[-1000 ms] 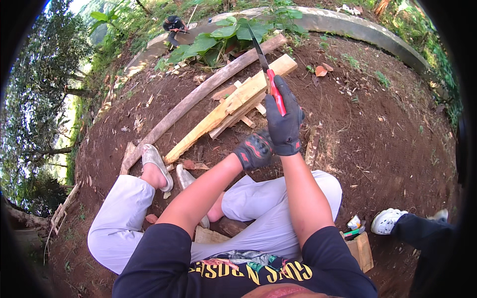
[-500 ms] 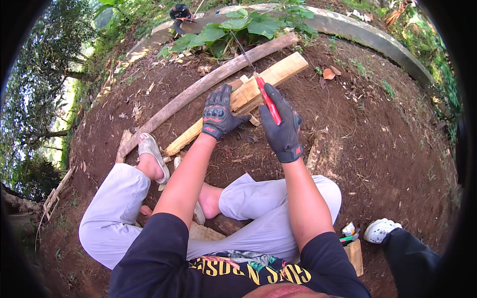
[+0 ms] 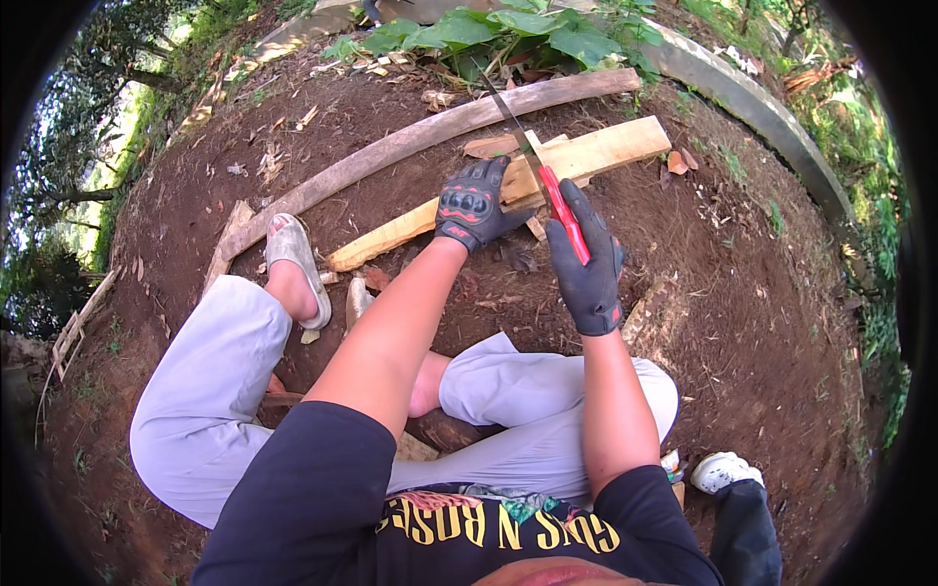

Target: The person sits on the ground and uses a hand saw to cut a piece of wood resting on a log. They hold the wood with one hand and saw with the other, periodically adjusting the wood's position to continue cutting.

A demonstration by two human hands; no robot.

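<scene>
My right hand (image 3: pixel 588 259), in a dark glove, is closed around the red handle of a hand saw (image 3: pixel 567 217). Its narrow metal blade points away from me and crosses a pale, squared wooden beam (image 3: pixel 620 148). Left of the blade, my gloved left hand (image 3: pixel 477 203) presses on that beam, fingers over the top and thumb stretched along the near side. The beam lies slanted on the ground, its left end (image 3: pixel 376 244) close to my foot. Whether the teeth are in the wood, I cannot tell.
Beyond the beam lies a long, curved grey-brown log (image 3: pixel 420 130). Wood scraps (image 3: pixel 493 146) are between them. Large green leaves (image 3: pixel 528 37) and a low concrete edging (image 3: pixel 752 103) stand farther off. At the lower right is another person's white shoe (image 3: pixel 725 473).
My view has swung, so the beam and hands appear farther right. Against the beam, the saw has come slightly toward me. My left hand still rests on the wood.
</scene>
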